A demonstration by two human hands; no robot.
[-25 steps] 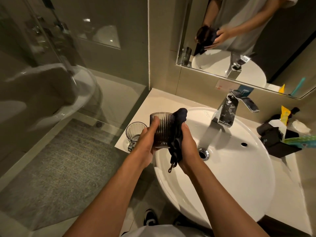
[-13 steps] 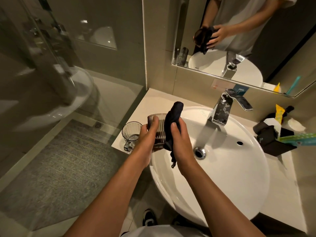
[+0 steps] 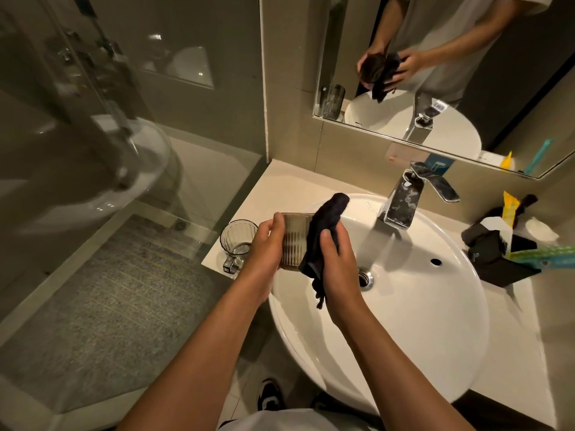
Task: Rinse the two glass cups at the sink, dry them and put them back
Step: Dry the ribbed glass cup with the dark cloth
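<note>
Ribbed glass cup sits gripped between left hand and cloth.

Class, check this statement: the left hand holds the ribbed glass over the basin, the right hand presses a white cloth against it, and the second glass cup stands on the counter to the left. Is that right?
One detail is wrong: the cloth is dark, not white, as the head view shows. The rest holds: the left hand holds the ribbed glass over the basin, the right hand presses the cloth against it, and the second glass cup stands on the counter to the left.

A ribbed cup is gripped by the left hand over the sink; a dark cloth is pressed against it by the right hand. A second cup is seen on the counter.
</note>
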